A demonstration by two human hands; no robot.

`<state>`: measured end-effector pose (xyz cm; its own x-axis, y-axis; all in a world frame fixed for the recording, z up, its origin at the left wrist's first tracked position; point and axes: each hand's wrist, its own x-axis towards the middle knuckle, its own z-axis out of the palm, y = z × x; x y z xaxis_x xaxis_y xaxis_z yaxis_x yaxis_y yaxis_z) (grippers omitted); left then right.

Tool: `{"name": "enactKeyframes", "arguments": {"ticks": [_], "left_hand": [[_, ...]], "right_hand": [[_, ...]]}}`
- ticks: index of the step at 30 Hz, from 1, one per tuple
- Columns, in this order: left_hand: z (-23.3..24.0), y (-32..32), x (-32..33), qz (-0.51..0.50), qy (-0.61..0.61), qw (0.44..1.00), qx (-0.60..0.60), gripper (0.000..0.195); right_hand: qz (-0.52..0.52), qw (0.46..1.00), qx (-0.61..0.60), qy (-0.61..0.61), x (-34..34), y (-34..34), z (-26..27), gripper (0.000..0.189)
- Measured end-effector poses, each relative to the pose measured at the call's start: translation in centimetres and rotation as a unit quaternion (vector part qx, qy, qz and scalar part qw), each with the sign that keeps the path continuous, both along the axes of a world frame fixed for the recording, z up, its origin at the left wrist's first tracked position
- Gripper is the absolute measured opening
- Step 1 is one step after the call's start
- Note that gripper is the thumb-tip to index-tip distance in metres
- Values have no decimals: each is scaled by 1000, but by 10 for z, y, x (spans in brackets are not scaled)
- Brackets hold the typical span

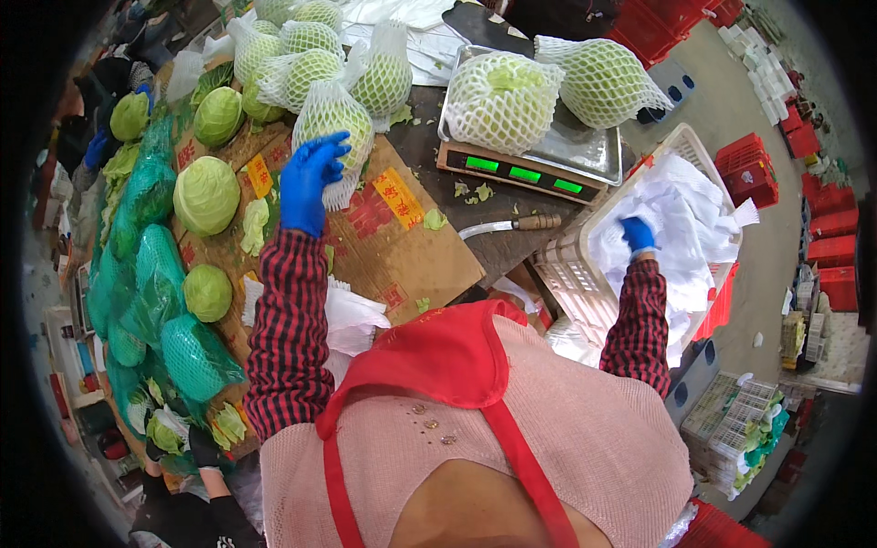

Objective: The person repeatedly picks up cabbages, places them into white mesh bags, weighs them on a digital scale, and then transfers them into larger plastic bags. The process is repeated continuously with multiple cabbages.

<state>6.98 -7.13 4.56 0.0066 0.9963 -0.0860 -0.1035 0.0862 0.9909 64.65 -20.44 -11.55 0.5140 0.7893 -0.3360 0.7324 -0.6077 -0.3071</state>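
My left hand [312, 181], in a blue glove, is raised at a cabbage in a white foam net sleeve [334, 116]. Its fingers are loosely apart, with nothing between them; whether they touch the net I cannot tell. My right hand [638, 235], also blue-gloved, reaches into a white plastic crate [596, 267] heaped with white foam net sleeves [675, 205]. Its fingertips are partly lost among the sleeves, so a grip is not clear. One netted cabbage [505, 103] rests on a digital scale [534, 175] with green displays, and another netted cabbage [603, 82] lies at its right edge.
A curved knife with a wooden handle [538, 221] lies below the scale. Bare cabbages [207, 196] sit on flattened cardboard [425, 253]. Green mesh bags of cabbages [195, 356] line the left edge. Other people's hands [205, 449] work at lower left and upper left.
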Motion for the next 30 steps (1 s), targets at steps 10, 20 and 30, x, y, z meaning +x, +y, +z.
{"name": "enactKeyframes", "arguments": {"ticks": [10,20,30], "left_hand": [[-50,-70,-23,-9,25,997,-73,22],[-70,-88,-9,-66,64,994,-59,19],[-84,-67,50,-213,96,972,-34,21]], "right_hand": [[221,957,-186,-32,1,-18,-105,60],[-40,981,-78,-174,-17,-9,-55,85],[124,990,-63,9,32,-13,-118,100]]}}
